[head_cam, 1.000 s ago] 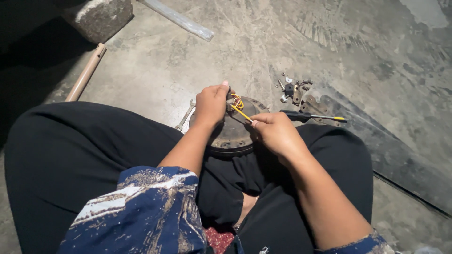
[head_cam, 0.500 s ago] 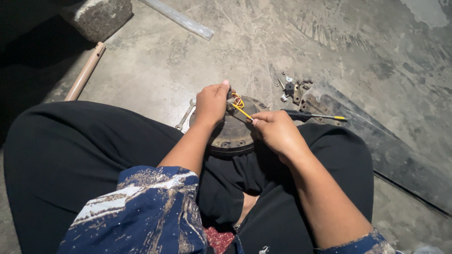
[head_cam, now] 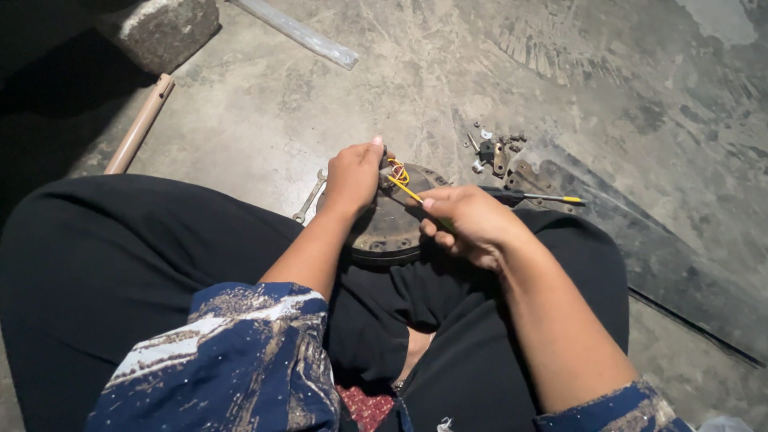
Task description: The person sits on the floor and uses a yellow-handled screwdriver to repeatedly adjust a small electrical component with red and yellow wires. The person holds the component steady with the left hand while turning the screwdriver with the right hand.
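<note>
I sit cross-legged on a concrete floor with a round, rusty metal disc point(head_cam: 392, 228) resting between my knees. My left hand point(head_cam: 354, 178) grips the disc's far edge, fingers curled by a bundle of yellow and orange wires point(head_cam: 398, 171). My right hand point(head_cam: 468, 224) holds a thin yellow-shafted tool point(head_cam: 406, 189) whose tip points into those wires. A second screwdriver point(head_cam: 532, 196) with a black shaft and yellow end lies on the floor just beyond my right hand.
A wrench point(head_cam: 309, 197) lies on the floor left of the disc. Several small bolts and brackets point(head_cam: 496, 150) are scattered beyond it. A dark flat blade point(head_cam: 664, 256) stretches right. A stone block point(head_cam: 160, 28), wooden handle point(head_cam: 140, 124) and pale bar point(head_cam: 296, 32) lie far left.
Both hands stay at the wires on the disc; the right hand with the thin tool has shifted only slightly. The view has barely moved.
</note>
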